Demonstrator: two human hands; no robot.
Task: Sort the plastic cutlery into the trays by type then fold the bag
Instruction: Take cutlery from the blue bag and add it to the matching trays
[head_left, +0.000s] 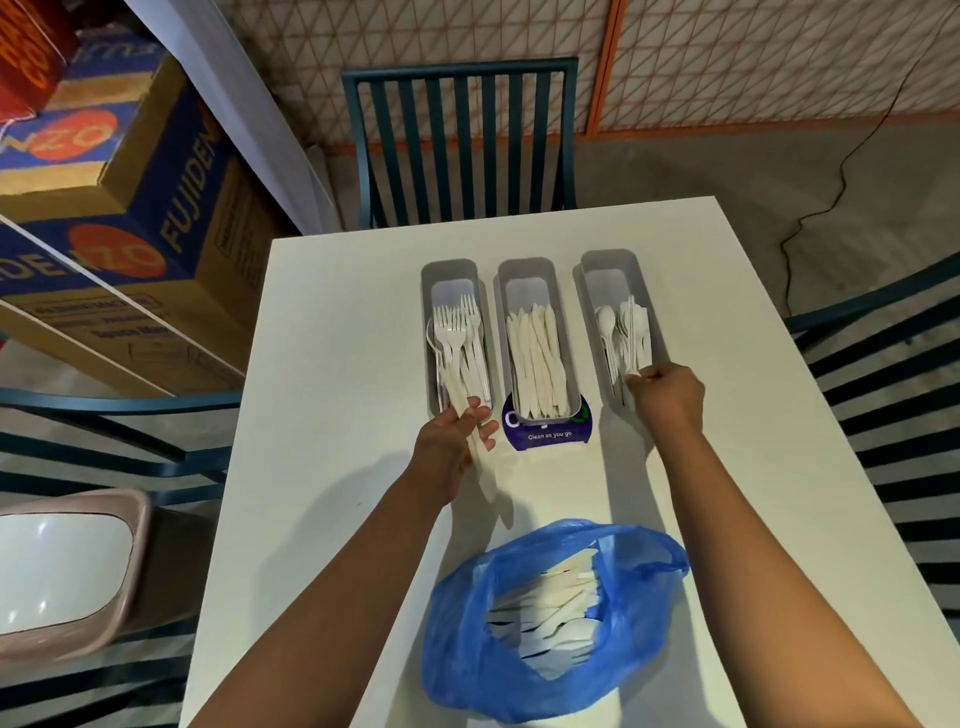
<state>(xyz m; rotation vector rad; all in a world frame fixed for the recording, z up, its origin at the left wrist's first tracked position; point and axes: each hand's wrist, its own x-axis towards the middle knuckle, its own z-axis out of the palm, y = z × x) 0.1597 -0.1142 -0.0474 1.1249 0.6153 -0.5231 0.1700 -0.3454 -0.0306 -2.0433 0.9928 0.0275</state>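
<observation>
Three grey trays stand side by side on the white table (332, 364). The left tray (450, 273) holds forks, the middle tray (525, 270) knives, the right tray (609, 262) spoons. My left hand (453, 439) grips the handle of a white fork (457, 389) at the near end of the left tray. My right hand (667, 392) pinches the handle of a white spoon (635, 353) at the near end of the right tray. An open blue plastic bag (550, 618) with several white cutlery pieces lies near the table's front edge.
A purple sticker (550, 434) reading "Clean as you go" lies under the middle tray. Dark teal chairs stand at the far side (460, 135), the right (893, 364) and the left (104, 431). Cardboard boxes (130, 223) are stacked at left; a pink bin (67, 566) stands below them.
</observation>
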